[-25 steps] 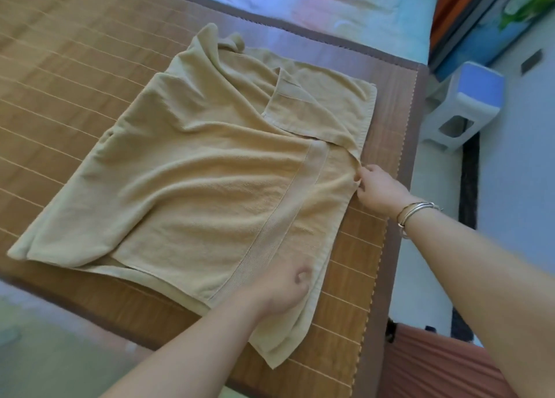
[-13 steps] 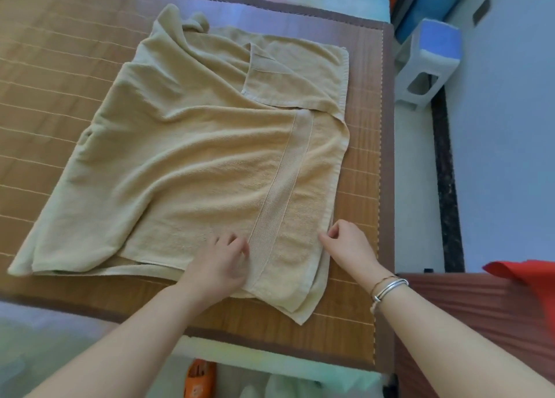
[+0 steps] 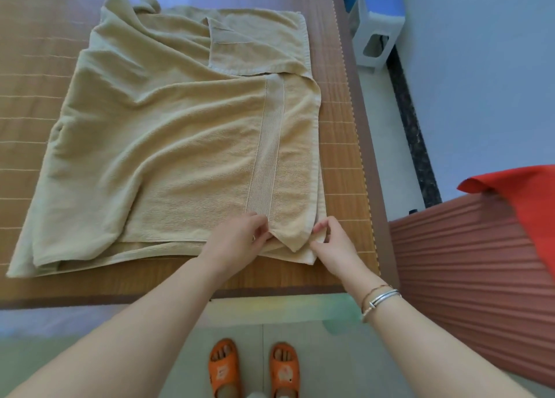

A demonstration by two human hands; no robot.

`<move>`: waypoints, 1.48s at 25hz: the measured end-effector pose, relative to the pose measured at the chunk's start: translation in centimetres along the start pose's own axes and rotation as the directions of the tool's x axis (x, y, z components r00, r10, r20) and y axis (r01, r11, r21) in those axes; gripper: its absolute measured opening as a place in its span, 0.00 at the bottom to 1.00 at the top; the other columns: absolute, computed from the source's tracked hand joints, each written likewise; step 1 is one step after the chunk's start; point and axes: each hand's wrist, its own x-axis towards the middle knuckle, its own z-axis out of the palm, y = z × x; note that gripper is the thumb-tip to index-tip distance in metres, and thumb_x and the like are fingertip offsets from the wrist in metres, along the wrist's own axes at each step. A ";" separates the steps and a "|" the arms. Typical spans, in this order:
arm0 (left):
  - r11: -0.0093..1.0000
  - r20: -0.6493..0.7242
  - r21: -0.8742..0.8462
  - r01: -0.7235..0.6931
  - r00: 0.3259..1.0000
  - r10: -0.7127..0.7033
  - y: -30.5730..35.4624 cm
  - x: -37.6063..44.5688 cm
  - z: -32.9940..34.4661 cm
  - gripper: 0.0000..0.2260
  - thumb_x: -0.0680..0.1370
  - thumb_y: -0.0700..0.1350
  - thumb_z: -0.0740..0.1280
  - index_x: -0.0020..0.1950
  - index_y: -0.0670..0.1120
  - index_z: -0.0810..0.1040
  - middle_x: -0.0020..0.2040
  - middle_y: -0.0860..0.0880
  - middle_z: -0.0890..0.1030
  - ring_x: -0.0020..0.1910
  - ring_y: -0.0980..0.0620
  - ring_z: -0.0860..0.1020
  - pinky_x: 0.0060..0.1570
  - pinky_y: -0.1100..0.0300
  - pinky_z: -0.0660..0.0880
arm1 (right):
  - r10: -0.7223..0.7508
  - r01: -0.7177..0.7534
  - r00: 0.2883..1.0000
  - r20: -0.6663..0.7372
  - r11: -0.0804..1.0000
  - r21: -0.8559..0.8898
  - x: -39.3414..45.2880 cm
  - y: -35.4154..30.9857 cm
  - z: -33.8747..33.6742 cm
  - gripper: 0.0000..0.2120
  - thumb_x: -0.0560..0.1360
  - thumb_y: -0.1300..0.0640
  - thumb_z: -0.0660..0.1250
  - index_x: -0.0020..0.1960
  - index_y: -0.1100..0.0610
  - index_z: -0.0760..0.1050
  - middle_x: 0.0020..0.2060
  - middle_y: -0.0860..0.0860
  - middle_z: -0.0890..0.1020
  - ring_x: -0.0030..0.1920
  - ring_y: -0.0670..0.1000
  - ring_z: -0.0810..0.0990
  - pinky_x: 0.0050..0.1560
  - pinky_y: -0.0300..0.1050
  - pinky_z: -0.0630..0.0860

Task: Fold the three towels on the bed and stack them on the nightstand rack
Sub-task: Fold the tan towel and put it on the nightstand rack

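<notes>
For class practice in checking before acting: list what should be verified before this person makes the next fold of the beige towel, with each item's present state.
1. Left hand grips the near edge of the towel: ok.
2. Right hand pinches the near right corner: ok.
3. Towel layers lie smooth: not ok, wrinkled, far corner turned over.
4. Near edges aligned: not ok, lower layer sticks out.
5. Towel lies fully on the bamboo mat: ok.
6. Other two towels and rack located: cannot tell, not in view.
</notes>
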 end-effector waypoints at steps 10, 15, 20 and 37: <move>0.999 -0.089 0.013 -0.049 0.995 0.050 4.9 -0.6 3.5 0.06 0.80 0.49 0.61 0.44 0.50 0.73 0.43 0.56 0.75 0.43 0.54 0.74 0.35 0.56 0.74 | -0.184 0.103 0.967 -0.174 0.914 -0.394 -1.1 3.5 -3.9 0.11 0.79 0.52 0.58 0.52 0.54 0.78 0.50 0.53 0.73 0.57 0.55 0.70 0.57 0.49 0.71; 0.997 -0.184 -0.022 -0.079 0.980 0.074 4.8 -0.9 4.0 0.05 0.79 0.48 0.63 0.44 0.50 0.73 0.42 0.55 0.75 0.42 0.52 0.75 0.36 0.53 0.75 | 0.088 -0.088 0.996 0.004 0.984 0.152 -1.2 0.7 -2.8 0.12 0.79 0.50 0.61 0.47 0.59 0.74 0.41 0.51 0.76 0.43 0.51 0.74 0.41 0.42 0.71; 0.974 -0.099 0.205 0.095 0.992 -0.076 3.1 -1.7 4.5 0.10 0.76 0.43 0.62 0.56 0.48 0.70 0.56 0.51 0.71 0.54 0.46 0.69 0.51 0.54 0.69 | -0.063 0.057 0.991 -0.121 0.997 -0.058 -2.3 3.3 -3.0 0.07 0.77 0.60 0.61 0.43 0.55 0.64 0.35 0.51 0.70 0.35 0.52 0.72 0.36 0.44 0.67; 0.876 -0.291 0.251 0.412 0.895 -0.338 -10.7 -8.2 -0.8 0.21 0.73 0.39 0.64 0.67 0.42 0.69 0.68 0.43 0.70 0.67 0.40 0.67 0.60 0.47 0.71 | -0.607 0.551 0.773 0.185 0.496 -0.671 -1.5 -4.6 7.3 0.06 0.73 0.63 0.61 0.49 0.56 0.70 0.46 0.53 0.75 0.49 0.55 0.73 0.49 0.50 0.71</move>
